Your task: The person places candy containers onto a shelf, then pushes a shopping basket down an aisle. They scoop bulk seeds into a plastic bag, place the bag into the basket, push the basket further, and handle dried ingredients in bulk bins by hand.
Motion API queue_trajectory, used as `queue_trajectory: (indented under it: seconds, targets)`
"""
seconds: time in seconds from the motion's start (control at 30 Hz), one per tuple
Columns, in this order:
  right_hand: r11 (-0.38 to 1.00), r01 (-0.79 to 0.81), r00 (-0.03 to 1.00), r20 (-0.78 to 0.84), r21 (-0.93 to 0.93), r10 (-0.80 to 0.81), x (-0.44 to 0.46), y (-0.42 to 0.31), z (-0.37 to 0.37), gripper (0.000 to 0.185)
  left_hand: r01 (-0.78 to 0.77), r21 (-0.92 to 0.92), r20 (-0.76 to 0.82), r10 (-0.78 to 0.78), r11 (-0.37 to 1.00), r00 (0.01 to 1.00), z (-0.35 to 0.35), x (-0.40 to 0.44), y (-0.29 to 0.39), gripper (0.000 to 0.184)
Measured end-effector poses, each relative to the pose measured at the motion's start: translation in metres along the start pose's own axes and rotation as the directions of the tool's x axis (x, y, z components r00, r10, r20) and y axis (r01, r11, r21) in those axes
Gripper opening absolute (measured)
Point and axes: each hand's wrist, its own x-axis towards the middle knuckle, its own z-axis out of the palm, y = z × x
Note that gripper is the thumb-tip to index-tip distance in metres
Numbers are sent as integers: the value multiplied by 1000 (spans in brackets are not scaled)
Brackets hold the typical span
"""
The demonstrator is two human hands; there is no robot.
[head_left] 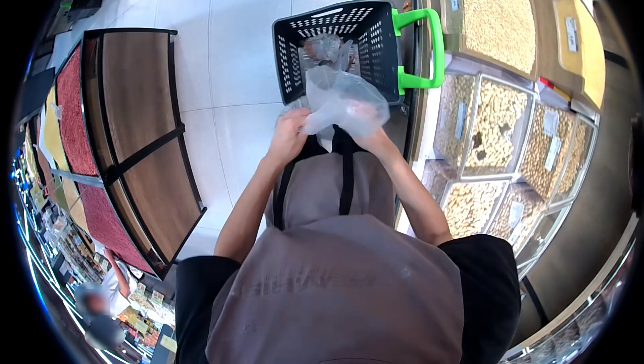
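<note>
A clear plastic bag (335,96) puffs up between my two hands, in front of my apron. My left hand (292,131) is closed, its fingers pinching the bag's edge on the left. The bag covers my right hand (373,137); a pinkish patch of it shows through the film, but its fingers are veiled. Just beyond the bag, on the floor, stands a black shopping basket (379,42) with a green handle (436,49). Inside the basket lie knotted plastic bags (323,47) with reddish-brown contents that I cannot make out.
To the right, a display holds bins of peanuts (495,123) and a bin of pale grains (500,19). On the left stands a wood-panelled stand (137,72) with red goods (75,119) on top. A person (117,280) is at the lower left. Pale tiles (241,42) cover the floor.
</note>
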Motion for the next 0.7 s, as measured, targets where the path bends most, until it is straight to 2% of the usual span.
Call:
queue_trajectory:
  seconds: [0.03,0.07,0.1,0.17,0.2,0.23,0.27,0.3,0.33,0.37,0.43,0.47,0.5,0.57,0.67,0.7]
  targets:
    - [995,44,999,22,-89,-42,9,26,4,25,-73,65,-115,80,995,990,3,10,-12,26]
    - [980,90,996,44,-177,-84,19,53,8,25,37,136,-111,-21,990,994,2,18,-17,28]
    - [956,138,990,66,-260,-125,28,80,13,25,44,123,-101,-32,991,994,6,30,-36,28]
    - [929,50,999,10,-367,-50,48,110,28,29,99,200,-58,-90,975,994,23,46,-91,31]
    - [970,-234,972,14,62,233,50,132,39,34,113,186,-53,-105,976,993,31,55,-114,31]
    - [966,-252,968,24,60,251,54,135,39,34,133,202,-46,-127,970,991,37,63,-135,30]
    - [900,-429,895,97,-81,435,58,137,37,36,150,220,-44,-144,964,989,45,72,-157,29]
    - [783,-577,777,138,-231,614,62,143,37,39,160,207,-33,-156,965,987,54,80,-178,29]
    - [832,-441,845,156,-336,511,55,170,43,34,246,195,57,-262,949,963,63,83,-195,29]
    - [823,-452,834,166,-344,527,49,196,51,34,332,189,141,-360,924,922,72,86,-211,30]
    - [865,-485,855,140,-126,499,45,228,67,28,398,153,145,-419,905,896,94,90,-244,31]
    - [859,-495,846,156,-127,510,43,244,73,28,445,132,144,-461,886,876,101,89,-259,32]
    - [856,-491,837,184,-163,516,52,243,77,25,462,126,155,-477,878,865,104,91,-271,32]
    - [847,-492,820,219,-202,529,70,246,83,23,346,216,137,-379,913,915,104,104,-288,34]
    - [839,-491,800,260,-235,542,93,270,102,22,407,195,110,-432,893,895,106,135,-321,31]
    - [880,-440,877,127,-179,464,98,279,116,23,412,203,79,-435,888,897,108,144,-333,30]
